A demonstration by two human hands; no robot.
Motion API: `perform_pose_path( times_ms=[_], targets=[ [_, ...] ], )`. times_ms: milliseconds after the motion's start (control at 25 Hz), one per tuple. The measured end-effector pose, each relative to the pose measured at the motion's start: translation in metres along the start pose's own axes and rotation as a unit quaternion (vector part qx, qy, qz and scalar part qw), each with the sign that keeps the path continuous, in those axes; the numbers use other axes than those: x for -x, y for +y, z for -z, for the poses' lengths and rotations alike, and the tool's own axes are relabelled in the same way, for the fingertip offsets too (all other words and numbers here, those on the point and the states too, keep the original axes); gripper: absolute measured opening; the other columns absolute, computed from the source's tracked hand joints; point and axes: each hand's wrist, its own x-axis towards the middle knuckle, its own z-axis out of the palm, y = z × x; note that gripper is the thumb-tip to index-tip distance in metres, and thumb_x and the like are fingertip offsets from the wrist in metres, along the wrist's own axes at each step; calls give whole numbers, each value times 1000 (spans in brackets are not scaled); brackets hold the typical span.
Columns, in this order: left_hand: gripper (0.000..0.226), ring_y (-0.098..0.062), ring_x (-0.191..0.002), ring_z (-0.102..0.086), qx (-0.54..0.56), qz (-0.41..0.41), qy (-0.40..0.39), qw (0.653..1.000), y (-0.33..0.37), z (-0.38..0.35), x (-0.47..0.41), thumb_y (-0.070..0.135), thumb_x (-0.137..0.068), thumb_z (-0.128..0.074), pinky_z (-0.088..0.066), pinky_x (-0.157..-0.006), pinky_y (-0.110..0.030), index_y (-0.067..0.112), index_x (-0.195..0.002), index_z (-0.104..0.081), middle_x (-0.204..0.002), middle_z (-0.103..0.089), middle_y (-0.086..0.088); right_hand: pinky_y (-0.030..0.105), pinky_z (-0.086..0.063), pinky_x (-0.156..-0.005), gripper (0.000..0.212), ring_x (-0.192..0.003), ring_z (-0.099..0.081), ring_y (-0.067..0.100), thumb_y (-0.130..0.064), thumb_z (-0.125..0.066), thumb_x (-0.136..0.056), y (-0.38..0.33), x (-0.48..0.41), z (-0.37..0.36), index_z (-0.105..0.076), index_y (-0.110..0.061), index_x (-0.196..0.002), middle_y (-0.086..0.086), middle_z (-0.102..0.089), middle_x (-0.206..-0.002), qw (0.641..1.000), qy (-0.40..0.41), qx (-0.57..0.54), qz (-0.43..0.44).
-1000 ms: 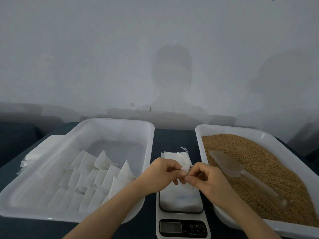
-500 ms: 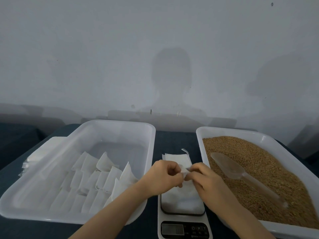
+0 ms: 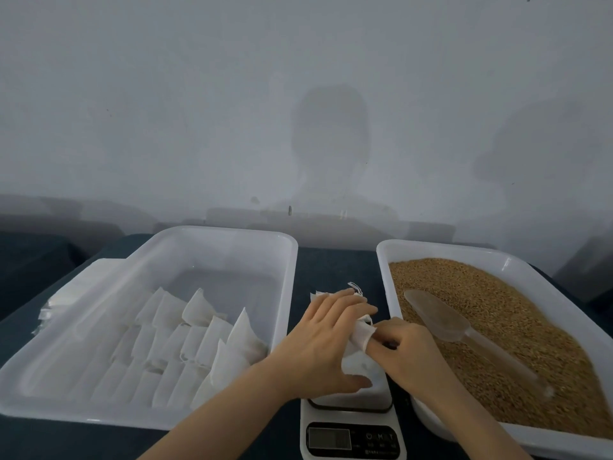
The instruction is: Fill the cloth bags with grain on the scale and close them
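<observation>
Currently the cloth bag (image 3: pixel 360 363) is lying on the scale (image 3: pixel 353 439); the left hand (image 3: pixel 318 340) is pressing it straight-fingered, and the right hand (image 3: pixel 408 350) is pinching its mouth. Limp cloth risks folding shut and spilling grain (image 3: pixel 497 320) coming from the scale's right.

White cloth bags (image 3: pixel 199 330), golden-brown grain (image 3: pixel 497 320), white scale (image 3: pixel 351 416), dark blue table (image 3: pixel 335 267).

Scale (image 3: pixel 353 439) front panel: buttons marked "M" and "T"; small print beneath illegible.
</observation>
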Motion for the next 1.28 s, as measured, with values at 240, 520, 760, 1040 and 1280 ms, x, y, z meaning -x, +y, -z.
perform_pose_path(
  times_ms=[240,520,760,1040,1280],
  targets=[
    [65,-19,-138,-30,-39,21,16,999,0,-3,0,25,-79,-68,-24,-116,-36,15,-138,-42,-141,-44,-1,18,-31,-51,45,-47,-41,5,-18,-57,-85,-3,2,3,-47,-30,-42,-12,-46,-46,999,-32,-22,-26],
    [71,-14,-122,-36,-59,85,-33,994,-9,-8,-1,7,-83,-54,-24,-105,-27,28,-144,-24,-134,-39,8,18,-27,-48,49,-43,-28,7,-23,-55,-90,0,2,5,-38,-1,-50,-4,-31,-44,996,2,-73,-47],
    [66,-8,-131,-31,-2,25,15,1000,-3,-3,-1,41,-80,-69,-25,-110,-32,23,-137,-41,-137,-44,8,15,-31,-54,54,-49,-39,5,-21,-55,-90,2,1,0,-38,-25,-39,-8,-38,-42,998,-15,-52,-13],
    [54,-12,-121,-45,47,28,-19,998,-5,-6,-1,19,-81,-65,-30,-99,-18,17,-131,-48,-129,-53,3,11,-40,-70,40,-83,-56,-3,-24,-56,-92,0,3,3,-61,-40,-56,-23,-64,-74,997,-31,-77,-2],
    [49,-10,-110,-49,114,85,-37,989,-12,-6,-6,24,-79,-68,-44,-95,-30,21,-125,-52,-121,-52,7,4,-32,-84,30,-108,-47,-6,-41,-47,-92,-4,4,7,-75,-40,-78,-29,-59,-99,995,-71,-70,-17]
  ],
)
